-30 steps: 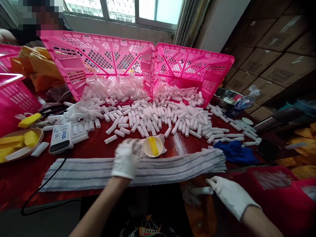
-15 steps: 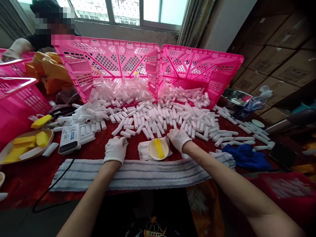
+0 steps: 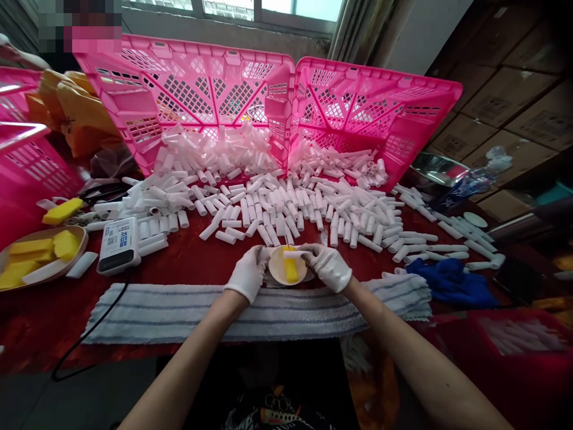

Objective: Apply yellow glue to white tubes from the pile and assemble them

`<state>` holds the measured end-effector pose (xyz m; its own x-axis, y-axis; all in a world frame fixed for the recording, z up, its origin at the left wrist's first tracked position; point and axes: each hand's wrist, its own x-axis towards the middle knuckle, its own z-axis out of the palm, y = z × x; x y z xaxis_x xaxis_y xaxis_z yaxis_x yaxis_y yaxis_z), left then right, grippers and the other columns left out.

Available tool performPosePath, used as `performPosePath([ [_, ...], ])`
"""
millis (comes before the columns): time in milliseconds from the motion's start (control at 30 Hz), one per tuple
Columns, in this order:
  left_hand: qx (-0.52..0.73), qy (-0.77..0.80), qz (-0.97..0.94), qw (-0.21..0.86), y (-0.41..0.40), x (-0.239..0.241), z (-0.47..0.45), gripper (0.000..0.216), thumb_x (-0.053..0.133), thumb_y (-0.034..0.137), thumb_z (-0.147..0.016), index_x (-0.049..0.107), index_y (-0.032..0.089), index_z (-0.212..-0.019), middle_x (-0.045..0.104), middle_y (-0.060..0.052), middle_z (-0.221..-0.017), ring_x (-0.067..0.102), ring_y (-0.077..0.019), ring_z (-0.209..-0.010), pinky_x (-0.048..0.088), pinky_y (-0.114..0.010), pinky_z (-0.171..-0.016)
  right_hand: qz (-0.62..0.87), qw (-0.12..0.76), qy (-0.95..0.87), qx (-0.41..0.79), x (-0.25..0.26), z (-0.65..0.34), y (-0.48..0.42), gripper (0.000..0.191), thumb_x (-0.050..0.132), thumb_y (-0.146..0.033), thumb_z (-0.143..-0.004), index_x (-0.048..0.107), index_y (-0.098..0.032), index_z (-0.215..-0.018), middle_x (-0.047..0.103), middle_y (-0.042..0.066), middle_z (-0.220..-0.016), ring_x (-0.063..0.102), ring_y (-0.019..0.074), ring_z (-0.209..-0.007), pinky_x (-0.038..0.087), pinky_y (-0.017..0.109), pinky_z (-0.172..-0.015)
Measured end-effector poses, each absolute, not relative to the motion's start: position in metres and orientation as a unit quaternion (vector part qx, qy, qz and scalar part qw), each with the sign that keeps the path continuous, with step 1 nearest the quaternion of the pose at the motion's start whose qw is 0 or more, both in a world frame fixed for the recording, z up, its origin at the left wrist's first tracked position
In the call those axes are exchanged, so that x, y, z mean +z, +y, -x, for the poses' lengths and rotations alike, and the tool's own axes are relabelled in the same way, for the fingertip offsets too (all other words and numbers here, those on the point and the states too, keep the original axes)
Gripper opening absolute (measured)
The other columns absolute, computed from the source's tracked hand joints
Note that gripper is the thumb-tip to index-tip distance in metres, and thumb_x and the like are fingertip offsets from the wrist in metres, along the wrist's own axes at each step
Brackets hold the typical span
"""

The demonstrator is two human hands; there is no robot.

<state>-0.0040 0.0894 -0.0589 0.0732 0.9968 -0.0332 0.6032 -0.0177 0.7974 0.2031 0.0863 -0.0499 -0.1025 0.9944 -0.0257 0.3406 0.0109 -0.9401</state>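
My right hand (image 3: 329, 266), in a white glove, pinches a short white tube (image 3: 295, 254) that lies level over a small round dish (image 3: 276, 273). In the dish is a yellow sponge strip (image 3: 291, 273), with a thin dark stick rising beside it. My left hand (image 3: 247, 275), also gloved, is closed at the dish's left edge. Whatever its fingertips hold is too small to make out. Many loose white tubes (image 3: 293, 209) lie heaped just beyond both hands. A striped towel (image 3: 179, 310) is spread under my forearms.
Two pink crates (image 3: 215, 60) are tipped toward me behind the tubes. To the left are a labelled white device (image 3: 119, 245) with a cable and a plate (image 3: 83, 246) of yellow sponges. On the right lie a blue cloth (image 3: 447, 283), a bottle (image 3: 478, 182) and a metal bowl (image 3: 434, 167).
My right hand has drawn back to the dish with a white tube in it. My left hand has moved right to the dish's edge. The camera view has tilted down slightly.
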Motion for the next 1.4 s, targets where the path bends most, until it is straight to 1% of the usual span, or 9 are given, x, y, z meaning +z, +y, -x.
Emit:
performPosePath([
  [100, 0.296, 0.591, -0.665, 0.347, 0.091, -0.060, 0.010, 0.042, 0.046, 0.040, -0.083, 0.052, 0.016, -0.116, 0.060, -0.011, -0.110, 0.056, -0.0214, -0.101, 0.043, -0.032, -0.089, 0.512, 0.402, -0.651, 0.391, -0.060, -0.203, 0.088, 0.029, 0.057, -0.038, -0.078, 0.065, -0.017, -0.097, 0.065, 0.006, -0.097, 0.061, 0.0167, -0.088, 0.049, 0.031, -0.083],
  [200, 0.304, 0.569, -0.683, 0.342, 0.089, -0.061, 0.014, 0.039, 0.046, 0.043, -0.082, 0.057, 0.018, -0.111, 0.059, -0.008, -0.105, 0.057, -0.0192, -0.096, 0.044, -0.030, -0.087, 0.487, 0.399, -0.685, 0.366, -0.068, -0.206, 0.084, 0.029, 0.058, -0.038, -0.077, 0.066, -0.018, -0.097, 0.066, 0.004, -0.091, 0.061, 0.0159, -0.082, 0.049, 0.030, -0.081],
  [333, 0.314, 0.582, -0.688, 0.301, 0.089, -0.062, 0.015, 0.039, 0.048, 0.047, -0.080, 0.062, 0.019, -0.104, 0.057, -0.007, -0.100, 0.056, -0.0191, -0.094, 0.044, -0.030, -0.085, 0.546, 0.380, -0.666, 0.338, -0.073, -0.210, 0.076, 0.033, 0.056, -0.039, -0.080, 0.063, -0.019, -0.105, 0.066, 0.004, -0.092, 0.061, 0.0157, -0.082, 0.048, 0.031, -0.082],
  [533, 0.316, 0.598, -0.664, 0.318, 0.087, -0.056, 0.016, 0.042, 0.046, 0.049, -0.081, 0.060, 0.020, -0.107, 0.065, -0.006, -0.100, 0.057, -0.0197, -0.095, 0.044, -0.030, -0.085, 0.540, 0.379, -0.711, 0.243, -0.078, -0.209, 0.069, 0.028, 0.057, -0.038, -0.078, 0.067, -0.018, -0.095, 0.062, 0.005, -0.085, 0.059, 0.0161, -0.074, 0.050, 0.030, -0.072],
  [700, 0.302, 0.624, -0.680, 0.238, 0.085, -0.053, 0.021, 0.037, 0.056, 0.047, -0.075, 0.065, 0.021, -0.099, 0.065, -0.006, -0.098, 0.054, -0.0230, -0.097, 0.041, -0.034, -0.088, 0.562, 0.394, -0.664, 0.297, -0.079, -0.201, 0.062, 0.034, 0.054, -0.042, -0.080, 0.062, -0.018, -0.104, 0.065, 0.005, -0.095, 0.062, 0.0170, -0.086, 0.050, 0.029, -0.080],
  [833, 0.358, 0.607, -0.620, 0.346, 0.086, -0.060, 0.023, 0.041, 0.060, 0.045, -0.070, 0.061, 0.016, -0.099, 0.065, -0.006, -0.093, 0.059, -0.0182, -0.085, 0.046, -0.030, -0.080, 0.566, 0.389, -0.687, 0.238, -0.085, -0.199, 0.056, 0.025, 0.056, -0.038, -0.079, 0.066, -0.018, -0.090, 0.065, 0.005, -0.083, 0.061, 0.0164, -0.075, 0.051, 0.030, -0.073],
  [1033, 0.404, 0.590, -0.561, 0.417, 0.076, -0.057, 0.020, 0.050, 0.064, 0.040, -0.066, 0.051, 0.017, -0.108, 0.063, -0.001, -0.084, 0.058, -0.0124, -0.070, 0.048, -0.027, -0.070, 0.593, 0.386, -0.649, 0.280, -0.084, -0.201, 0.047, 0.029, 0.058, -0.034, -0.077, 0.062, -0.018, -0.101, 0.066, 0.007, -0.096, 0.062, 0.0175, -0.087, 0.050, 0.032, -0.082],
  [1200, 0.377, 0.573, -0.542, 0.486, 0.062, -0.046, 0.019, 0.039, 0.064, 0.035, -0.065, 0.053, 0.016, -0.097, 0.063, -0.002, -0.090, 0.060, -0.0134, -0.075, 0.049, -0.027, -0.071, 0.564, 0.408, -0.695, 0.177, -0.086, -0.199, 0.043, 0.017, 0.059, -0.030, -0.076, 0.065, -0.018, -0.087, 0.063, 0.006, -0.082, 0.060, 0.0174, -0.077, 0.050, 0.032, -0.074],
  [1400, 0.397, 0.560, -0.547, 0.479, 0.054, -0.055, 0.022, 0.040, 0.062, 0.034, -0.067, 0.051, 0.016, -0.101, 0.062, -0.007, -0.102, 0.060, -0.0176, -0.092, 0.048, -0.030, -0.081, 0.565, 0.369, -0.723, 0.147, -0.087, -0.199, 0.044, 0.025, 0.057, -0.031, -0.078, 0.064, -0.016, -0.096, 0.062, 0.008, -0.083, 0.059, 0.0173, -0.075, 0.048, 0.031, -0.071],
])
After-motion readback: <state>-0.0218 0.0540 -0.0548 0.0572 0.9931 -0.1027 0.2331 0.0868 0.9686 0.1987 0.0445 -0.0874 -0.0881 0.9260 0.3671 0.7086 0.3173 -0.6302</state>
